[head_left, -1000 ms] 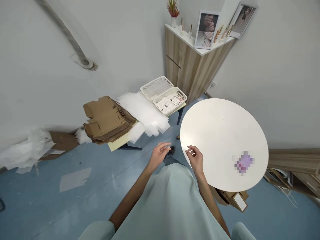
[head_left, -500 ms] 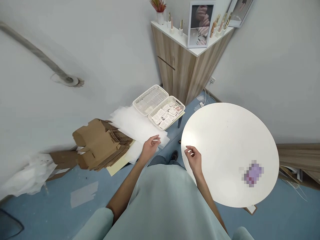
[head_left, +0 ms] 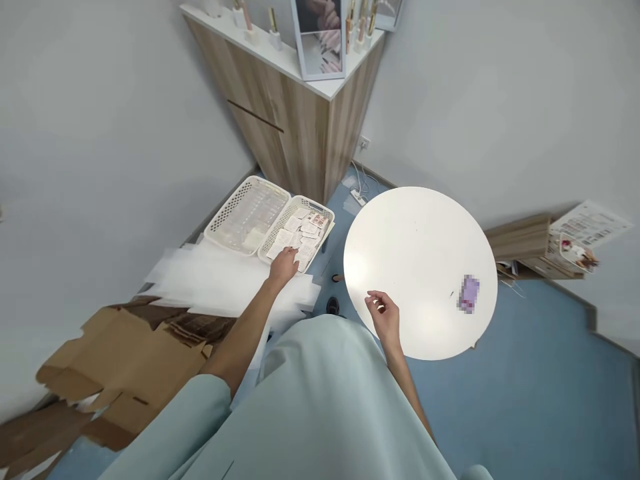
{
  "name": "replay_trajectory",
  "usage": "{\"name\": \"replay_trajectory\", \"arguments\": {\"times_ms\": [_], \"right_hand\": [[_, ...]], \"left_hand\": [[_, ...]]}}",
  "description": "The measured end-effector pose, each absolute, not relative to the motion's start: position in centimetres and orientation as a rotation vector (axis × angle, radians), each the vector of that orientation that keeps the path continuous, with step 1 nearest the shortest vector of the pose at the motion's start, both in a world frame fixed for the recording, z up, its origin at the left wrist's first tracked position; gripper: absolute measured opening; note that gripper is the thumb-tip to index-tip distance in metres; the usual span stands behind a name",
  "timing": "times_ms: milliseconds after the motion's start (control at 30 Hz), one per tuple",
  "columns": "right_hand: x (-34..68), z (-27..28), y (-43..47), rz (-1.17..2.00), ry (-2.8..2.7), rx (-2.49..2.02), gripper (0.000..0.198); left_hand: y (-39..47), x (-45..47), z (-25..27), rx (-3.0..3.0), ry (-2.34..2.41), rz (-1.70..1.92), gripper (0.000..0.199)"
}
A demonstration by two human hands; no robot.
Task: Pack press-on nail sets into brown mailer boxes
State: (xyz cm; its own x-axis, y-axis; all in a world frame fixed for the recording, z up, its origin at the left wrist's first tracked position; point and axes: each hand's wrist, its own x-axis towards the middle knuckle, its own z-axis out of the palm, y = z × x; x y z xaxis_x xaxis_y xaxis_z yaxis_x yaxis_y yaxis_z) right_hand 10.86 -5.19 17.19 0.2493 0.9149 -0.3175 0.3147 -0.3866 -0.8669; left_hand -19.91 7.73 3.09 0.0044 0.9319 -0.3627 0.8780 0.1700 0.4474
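Note:
My left hand point(head_left: 285, 267) reaches over the near edge of a white plastic basket point(head_left: 330, 218), fingers extended at the small printed cards point(head_left: 305, 230) inside. Whether the fingertips touch a card I cannot tell; nothing shows in the hand. My right hand point(head_left: 386, 317) hovers at the left rim of the round white table point(head_left: 420, 253), its fingers loosely bent and apart, holding nothing. A second white basket point(head_left: 220, 227) beside the first contains clear plastic pieces.
White sheets point(head_left: 220, 280) lie in front of the baskets, with flattened cardboard boxes point(head_left: 135, 360) stacked nearer me. A corner cabinet point(head_left: 300, 133) stands behind. On the table is a pixelated purple item point(head_left: 469, 293). A power strip point(head_left: 358, 197) lies on the floor.
My view has turned and moved nearer the cabinet. The left hand has gone forward from above the white sheets to the card basket. My right hand stays near the table's left rim.

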Motion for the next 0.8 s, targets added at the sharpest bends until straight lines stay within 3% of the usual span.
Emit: {"name": "replay_trajectory", "arguments": {"times_ms": [233,400,533,667,800], "right_hand": [[8.3,17.5,-8.9,0.978,-0.955,-1.984,0.033],[7.3,17.5,-10.8,0.918,-0.88,-2.052,0.035],[6.8,17.9,-10.7,0.933,-0.865,-2.059,0.039],[6.7,18.0,-10.0,1.003,-0.861,-1.995,0.038],[7.4,17.9,-8.6,1.053,-0.922,-1.912,0.037]], "left_hand": [[10.2,-21.5,0.4,1.903,1.685,-0.059,0.031],[9.8,-22.0,0.4,2.013,1.619,-0.108,0.033],[9.5,-22.4,1.2,1.937,1.65,0.022,0.037],[9.7,-23.0,3.5,1.786,1.653,0.138,0.024],[9.9,-22.6,7.6,1.553,1.706,0.505,0.022]]}}
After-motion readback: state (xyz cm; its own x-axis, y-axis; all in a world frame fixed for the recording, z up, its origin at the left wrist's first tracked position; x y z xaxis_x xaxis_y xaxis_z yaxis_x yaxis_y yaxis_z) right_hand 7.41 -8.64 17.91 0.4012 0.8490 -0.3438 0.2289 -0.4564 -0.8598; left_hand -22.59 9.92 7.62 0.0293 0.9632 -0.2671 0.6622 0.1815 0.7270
